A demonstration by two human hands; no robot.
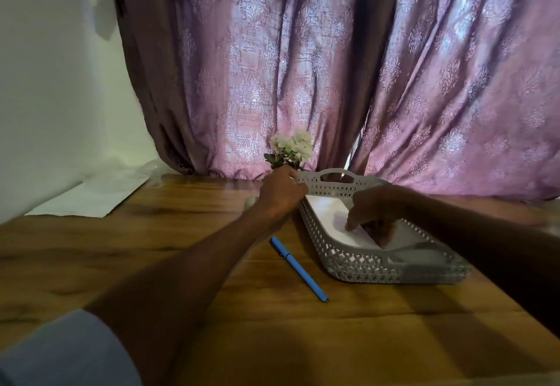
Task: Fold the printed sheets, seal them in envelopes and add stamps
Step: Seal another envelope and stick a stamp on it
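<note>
Our left hand (pixel 283 193) gripped the gray basket's (pixel 378 270) far-left rim; our right hand (pixel 374 214), fingers curled, pinched the white sheets (pixel 325 214) lying inside.

grey lattice basket (pixel 363 267), blue pen (pixel 298 269), mauve damask curtain (pixel 303 67).

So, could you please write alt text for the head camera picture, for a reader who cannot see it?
A person's right hand reaches into a grey basket and touches the white paper inside, while the left hand grips the basket's far rim. A blue pen lies on the wooden table beside it, before a purple curtain.
</note>
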